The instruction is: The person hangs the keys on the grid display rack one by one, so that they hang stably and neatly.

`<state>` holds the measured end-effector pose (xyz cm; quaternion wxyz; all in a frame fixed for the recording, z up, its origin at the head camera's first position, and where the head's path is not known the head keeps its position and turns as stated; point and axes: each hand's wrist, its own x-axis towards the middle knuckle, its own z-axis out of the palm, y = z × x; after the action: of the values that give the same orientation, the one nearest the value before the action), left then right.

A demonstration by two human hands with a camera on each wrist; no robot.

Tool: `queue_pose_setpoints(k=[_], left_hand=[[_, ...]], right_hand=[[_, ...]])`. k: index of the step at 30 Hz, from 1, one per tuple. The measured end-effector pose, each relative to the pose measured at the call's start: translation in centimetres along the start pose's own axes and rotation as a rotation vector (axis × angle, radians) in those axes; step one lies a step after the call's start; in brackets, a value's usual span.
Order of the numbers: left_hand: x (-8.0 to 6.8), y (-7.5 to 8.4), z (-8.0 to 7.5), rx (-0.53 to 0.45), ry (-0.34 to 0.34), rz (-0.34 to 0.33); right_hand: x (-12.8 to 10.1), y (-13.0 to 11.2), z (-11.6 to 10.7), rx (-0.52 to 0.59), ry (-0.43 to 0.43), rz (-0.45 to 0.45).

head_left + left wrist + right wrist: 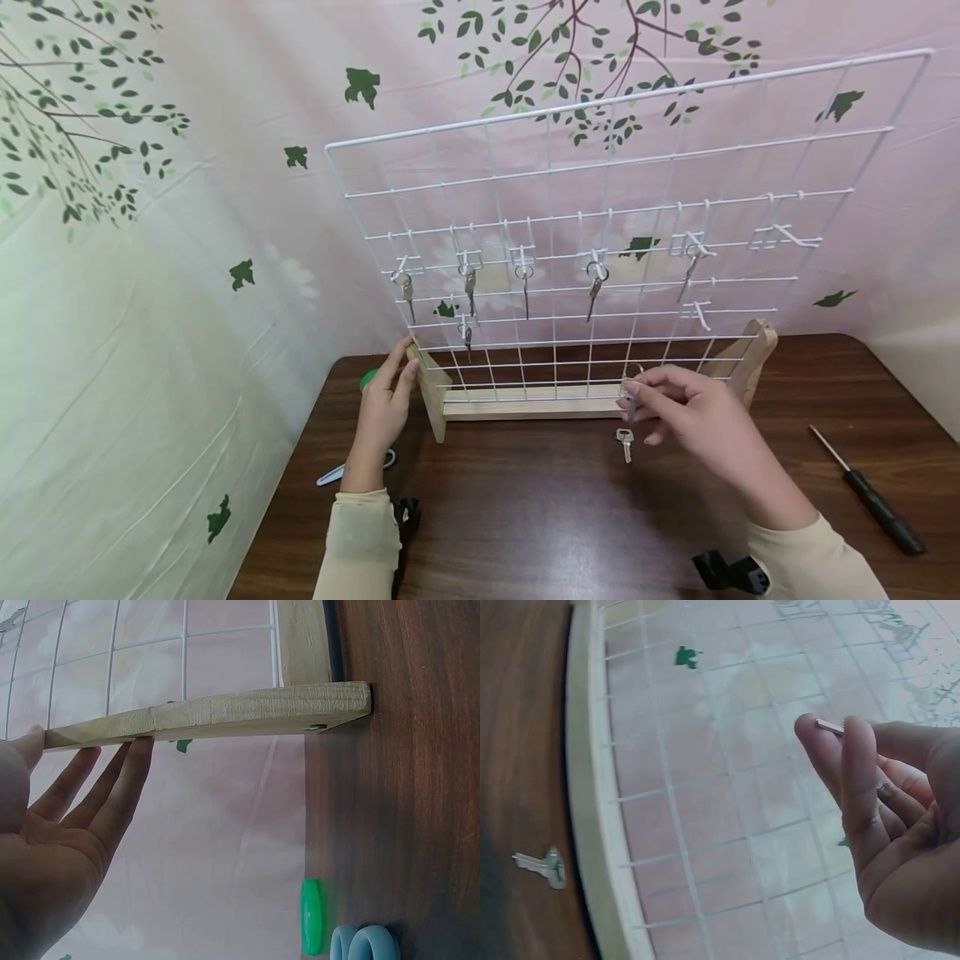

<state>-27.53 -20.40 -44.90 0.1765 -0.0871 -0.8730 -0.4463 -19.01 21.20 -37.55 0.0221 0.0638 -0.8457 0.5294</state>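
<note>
My left hand (385,410) holds the wooden side post (432,392) of a white wire grid rack (555,354). In the left wrist view its fingertips rest along the post's outer face, with the thumb at the edge. My right hand (692,410) pinches a small metal key (829,727) between thumb and forefinger, in front of the rack's lower right. The fingers hide most of this key; a ring (634,369) shows above them. Another key (625,444) shows just below the right hand, lying on the table in the right wrist view.
Several keys (595,296) hang from white hooks across the grid. Hooks at the right, one high (791,237) and one lower (699,315), hold no key. A screwdriver (873,496) lies at right. Scissors (337,474) and a green round object (367,379) are left, by the hand.
</note>
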Motion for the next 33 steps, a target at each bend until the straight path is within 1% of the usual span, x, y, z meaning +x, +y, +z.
queue_pose_setpoints(k=[5,8,10,17,22,25,29,33], left_hand=[[0.0,0.0,0.0,-0.001,0.005,-0.001],[0.0,-0.1,0.1,0.001,0.009,0.002],[0.0,-0.1,0.1,0.002,0.01,0.002],[0.0,0.0,0.0,0.001,0.001,-0.012],[-0.1,-0.2,0.0,-0.005,-0.007,-0.014],[-0.1,-0.2,0.0,-0.007,-0.008,-0.017],[-0.1,-0.2,0.1,-0.005,-0.006,-0.012],[0.0,-0.2,0.2,0.0,0.001,-0.002]], right_hand=[[-0.6,-0.7,-1.2,-0.107,0.103,-0.023],[-0.9,-0.9,-1.7,-0.147,0.163,-0.031],[-1.1,-1.0,-1.9,-0.136,0.187,-0.041],[-1.2,-0.8,-2.2,-0.024,0.273,-0.1],[-1.2,-0.6,-2.2,0.026,0.337,-0.113],[-1.3,-0.4,-2.3,0.038,0.373,-0.115],[-1.2,0.1,-2.3,0.057,0.397,-0.102],[-0.8,0.6,-2.2,0.088,0.391,-0.082]])
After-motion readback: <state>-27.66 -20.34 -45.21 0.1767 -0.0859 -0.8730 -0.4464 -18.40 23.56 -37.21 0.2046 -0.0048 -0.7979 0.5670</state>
